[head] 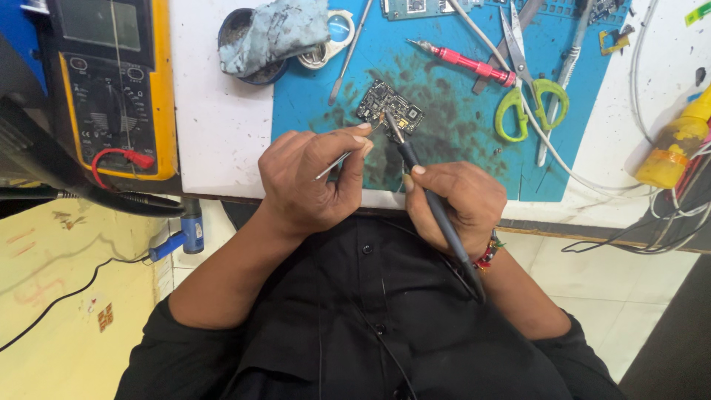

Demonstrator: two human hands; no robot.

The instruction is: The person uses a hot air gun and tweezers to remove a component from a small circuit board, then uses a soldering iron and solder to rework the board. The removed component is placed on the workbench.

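Your right hand (pixel 452 204) grips the hot iron (pixel 433 200), its tip on the little board (pixel 390 109) lying on the blue mat (pixel 459 118). Your left hand (pixel 311 181) pinches thin tweezers (pixel 335 164). The loose board could slide and the tip could burn nearby parts.

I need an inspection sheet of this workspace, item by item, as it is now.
Surface: white bench with a stained blue mat.
Job's things: small circuit board on the mat; soldering iron tip at the board; tweezers.
Clutter: scissors, red screwdriver, dirty cloth, yellow bottle, yellow multimeter.
Grippers: left hand pinches the tweezers; right hand holds the iron like a pen.
Cables: white wires at the right; red probe lead on the multimeter.
Surroundings: tiled floor below.
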